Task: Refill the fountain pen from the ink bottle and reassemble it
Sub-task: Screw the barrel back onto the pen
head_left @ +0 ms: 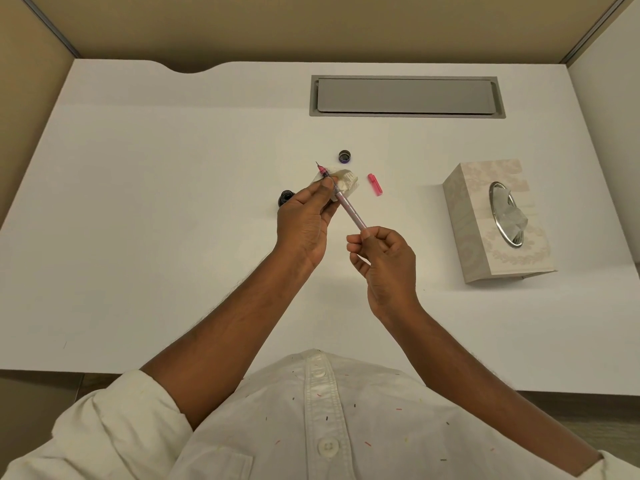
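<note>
Just left of the left hand (304, 223) stands the open ink bottle (286, 197) on the table (173, 202). That hand pinches the fountain pen (341, 197) near its nib end, together with a crumpled tissue (346, 183). The right hand (384, 261) pinches the pen's rear end, fingers pressed together. The pen is held in the air between them, nib pointing away. It looks light, stiff and smooth, likely slippery where inked; hold the barrel, not the delicate nib. Beyond the hands lies the bottle cap (344, 156); beyond the right hand, the pink pen cap (375, 184); far right, a tissue box (498, 220).
</note>
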`<control>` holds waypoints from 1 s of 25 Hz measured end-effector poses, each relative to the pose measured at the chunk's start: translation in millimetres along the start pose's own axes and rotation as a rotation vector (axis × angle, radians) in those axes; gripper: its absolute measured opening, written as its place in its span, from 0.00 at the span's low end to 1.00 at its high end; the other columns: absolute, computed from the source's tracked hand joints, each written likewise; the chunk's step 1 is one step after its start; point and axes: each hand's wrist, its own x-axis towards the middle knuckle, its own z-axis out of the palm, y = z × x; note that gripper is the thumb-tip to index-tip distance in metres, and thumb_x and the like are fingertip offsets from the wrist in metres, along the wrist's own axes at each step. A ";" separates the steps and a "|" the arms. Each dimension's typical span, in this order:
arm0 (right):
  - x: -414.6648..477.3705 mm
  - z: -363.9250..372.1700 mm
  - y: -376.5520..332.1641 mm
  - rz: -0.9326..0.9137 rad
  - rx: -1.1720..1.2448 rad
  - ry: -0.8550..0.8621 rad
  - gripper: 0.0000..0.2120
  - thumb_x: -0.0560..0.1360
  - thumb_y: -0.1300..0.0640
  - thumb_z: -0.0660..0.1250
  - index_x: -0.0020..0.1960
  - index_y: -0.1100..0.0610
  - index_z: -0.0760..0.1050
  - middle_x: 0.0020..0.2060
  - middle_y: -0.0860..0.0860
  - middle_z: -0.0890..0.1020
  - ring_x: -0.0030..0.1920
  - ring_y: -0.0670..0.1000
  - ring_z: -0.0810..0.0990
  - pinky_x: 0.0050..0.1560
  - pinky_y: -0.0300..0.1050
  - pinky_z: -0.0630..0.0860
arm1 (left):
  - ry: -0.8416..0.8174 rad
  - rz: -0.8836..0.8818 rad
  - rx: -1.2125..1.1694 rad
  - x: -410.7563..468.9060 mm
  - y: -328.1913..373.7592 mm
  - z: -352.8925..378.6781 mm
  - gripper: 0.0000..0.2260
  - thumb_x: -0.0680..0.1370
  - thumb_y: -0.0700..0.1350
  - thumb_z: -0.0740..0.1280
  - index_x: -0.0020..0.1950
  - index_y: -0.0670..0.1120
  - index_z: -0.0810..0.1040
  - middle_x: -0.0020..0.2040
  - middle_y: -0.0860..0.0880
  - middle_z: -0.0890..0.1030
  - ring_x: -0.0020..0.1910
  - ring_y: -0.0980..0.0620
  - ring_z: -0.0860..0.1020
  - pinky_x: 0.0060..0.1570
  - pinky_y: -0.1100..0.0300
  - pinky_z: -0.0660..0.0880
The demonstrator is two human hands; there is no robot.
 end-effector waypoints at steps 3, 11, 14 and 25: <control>0.0 0.9 0.1 0.007 -0.027 0.010 0.09 0.80 0.56 0.61 0.47 0.59 0.77 0.36 0.53 0.83 0.34 0.45 0.81 0.40 0.38 0.80 | -0.010 0.016 0.016 0.8 0.2 0.4 0.06 0.77 0.35 0.64 0.50 0.35 0.79 0.45 0.46 0.85 0.51 0.47 0.82 0.54 0.58 0.78; 0.5 3.2 -1.4 0.153 -0.084 -0.016 0.20 0.81 0.48 0.57 0.40 0.59 0.77 0.26 0.49 0.78 0.28 0.46 0.75 0.36 0.41 0.75 | 0.004 0.005 0.029 -0.8 0.5 1.4 0.05 0.77 0.34 0.64 0.48 0.35 0.79 0.44 0.46 0.85 0.50 0.48 0.82 0.57 0.55 0.77; -0.7 3.9 -1.9 0.133 -0.085 -0.046 0.14 0.80 0.51 0.61 0.47 0.60 0.79 0.33 0.51 0.82 0.33 0.46 0.78 0.38 0.39 0.77 | 0.025 0.005 0.026 2.2 0.4 -0.2 0.08 0.77 0.34 0.63 0.53 0.32 0.77 0.50 0.41 0.82 0.55 0.44 0.80 0.60 0.53 0.75; 0.0 1.0 -0.5 0.066 -0.102 -0.007 0.15 0.81 0.51 0.59 0.42 0.58 0.78 0.30 0.49 0.81 0.31 0.45 0.78 0.37 0.39 0.77 | 0.003 0.000 0.003 0.1 -0.6 0.8 0.06 0.77 0.34 0.63 0.47 0.36 0.79 0.44 0.46 0.84 0.54 0.45 0.80 0.56 0.57 0.77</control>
